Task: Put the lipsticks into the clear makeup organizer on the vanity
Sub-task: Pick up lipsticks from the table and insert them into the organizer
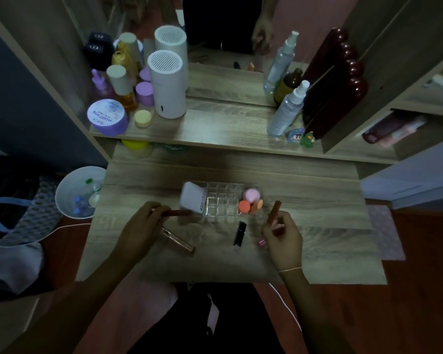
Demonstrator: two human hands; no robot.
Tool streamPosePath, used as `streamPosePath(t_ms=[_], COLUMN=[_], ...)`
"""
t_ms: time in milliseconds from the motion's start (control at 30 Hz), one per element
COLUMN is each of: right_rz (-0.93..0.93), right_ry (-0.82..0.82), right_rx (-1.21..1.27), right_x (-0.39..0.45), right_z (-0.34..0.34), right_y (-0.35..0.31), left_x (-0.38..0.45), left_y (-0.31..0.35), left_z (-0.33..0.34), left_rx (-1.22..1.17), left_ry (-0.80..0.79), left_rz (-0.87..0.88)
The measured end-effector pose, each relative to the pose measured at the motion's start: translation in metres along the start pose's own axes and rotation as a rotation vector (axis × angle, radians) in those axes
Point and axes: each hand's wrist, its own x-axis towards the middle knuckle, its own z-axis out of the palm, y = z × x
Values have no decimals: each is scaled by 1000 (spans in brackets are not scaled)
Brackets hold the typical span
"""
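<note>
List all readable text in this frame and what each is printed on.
"4U2skin": on the white tube lying in the left end of the clear makeup organizer.
"MOIST HA": on the lid of the purple jar on the shelf; it appears upside down from this view. The smaller print beside it is too blurred to read.
Round logos on the two black boxes: too small to read.
Nothing legible on the spray bottles, lipsticks or figurines.

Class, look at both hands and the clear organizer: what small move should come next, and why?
Probably lower the brown lipstick in the left hand into an empty cell of the clear organizer. Its tip already lies at the organizer's left edge, the middle cells look empty, and the right hand holds its lipstick off to the side.
</note>
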Motion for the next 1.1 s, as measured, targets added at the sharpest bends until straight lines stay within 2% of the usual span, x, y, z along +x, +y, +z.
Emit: streamPosePath(t_ms=[200,500,867,1100], right_rz=[-170,-239,-243,-223], right_ry=[-79,-196,-201,-183], right_rx=[-39,-11,-54,-109], right_x=[-2,4,33,55], right_z=[12,33,64,80], right_y=[-6,-20,-30,-41], left_x=[21,47,70,88], left_y=[39,69,74,72], left_z=[11,27,33,25], left_rx=[-164,-417,-335,-376], left_ry=[82,91,90,188], left_rz=[-15,-117,-71,-77])
